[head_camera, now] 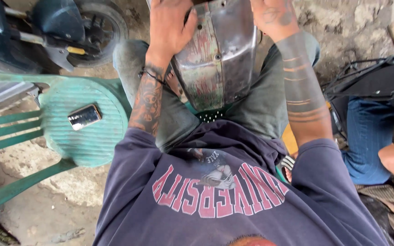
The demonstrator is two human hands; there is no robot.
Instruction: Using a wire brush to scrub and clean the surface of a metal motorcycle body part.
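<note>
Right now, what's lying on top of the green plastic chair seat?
A small shiny rectangular object, perhaps a phone or lighter, lies on the green plastic chair seat. Its underside is hidden.

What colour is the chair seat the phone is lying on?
Green, ribbed plastic. The chair seat shows best in the head view, with the phone on it.

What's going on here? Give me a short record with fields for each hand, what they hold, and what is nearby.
left hand: flat on the left side of the metal panel
right hand: on the panel's right edge
metal panel: worn, curved, resting across the lap
green plastic chair: beside the left arm, with a phone lying on its seat
wheel: top left, on the ground
another person: far right, blue trousers
</note>
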